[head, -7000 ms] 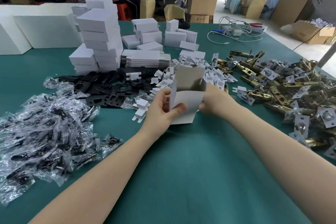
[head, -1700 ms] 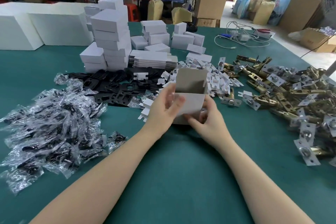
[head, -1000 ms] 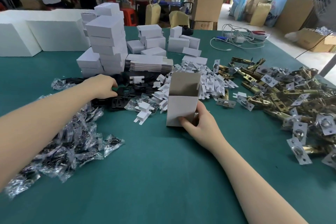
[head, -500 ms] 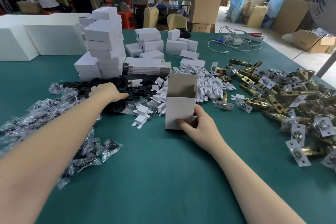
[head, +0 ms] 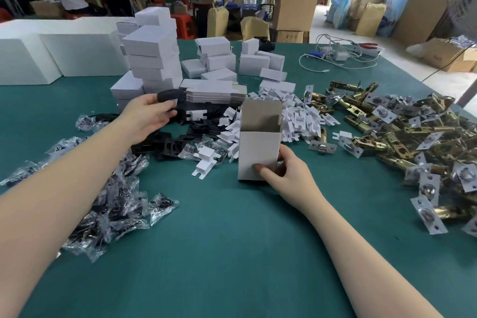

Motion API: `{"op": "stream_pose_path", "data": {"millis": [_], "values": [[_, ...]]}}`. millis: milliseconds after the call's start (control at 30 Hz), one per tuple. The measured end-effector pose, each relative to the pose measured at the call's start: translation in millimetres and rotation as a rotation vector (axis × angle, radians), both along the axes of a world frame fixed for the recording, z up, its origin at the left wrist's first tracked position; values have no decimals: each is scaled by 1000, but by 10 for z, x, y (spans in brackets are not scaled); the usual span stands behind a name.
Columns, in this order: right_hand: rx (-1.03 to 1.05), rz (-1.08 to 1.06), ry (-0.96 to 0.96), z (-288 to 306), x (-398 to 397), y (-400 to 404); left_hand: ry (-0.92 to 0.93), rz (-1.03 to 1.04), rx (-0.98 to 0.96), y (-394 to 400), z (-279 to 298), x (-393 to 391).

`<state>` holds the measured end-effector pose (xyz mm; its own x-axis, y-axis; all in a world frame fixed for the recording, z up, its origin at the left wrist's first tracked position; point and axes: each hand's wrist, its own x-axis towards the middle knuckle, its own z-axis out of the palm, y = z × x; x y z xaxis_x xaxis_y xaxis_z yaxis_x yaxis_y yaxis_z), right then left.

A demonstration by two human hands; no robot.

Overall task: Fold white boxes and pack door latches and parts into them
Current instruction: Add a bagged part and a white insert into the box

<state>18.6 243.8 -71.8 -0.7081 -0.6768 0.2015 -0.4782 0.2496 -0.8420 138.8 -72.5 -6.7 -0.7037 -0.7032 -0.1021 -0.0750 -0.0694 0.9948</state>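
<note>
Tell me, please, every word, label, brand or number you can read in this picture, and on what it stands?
No text can be read.
The open white box, held by the right hand, and the stacked white boxes are plain.
The brown carton beyond the table carries dark print too small and blurred to read.
The black part in the left hand shows no marking.

- Location type: packing workshop or small factory floor.
- Evidence: green-covered work table (head: 232, 253) bearing bulk brass door latches (head: 402, 137), stacked white boxes (head: 152, 59), bagged parts (head: 111, 204).
- Background: cardboard cartons (head: 294, 8), filled sacks (head: 371, 18), workers at further benches.
</note>
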Motion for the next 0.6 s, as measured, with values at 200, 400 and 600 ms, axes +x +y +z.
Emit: {"op": "stream_pose_path", "data": {"millis": [200, 400, 600], "values": [[-10, -1, -22, -1, 17, 10, -37, -16, 121, 155, 53, 34], [-28, -1, -45, 24, 30, 10, -24, -15, 187, 221, 44, -1], [-23, -11, -59, 20, 19, -6, -6, 27, 287, 299, 69, -62]]}}
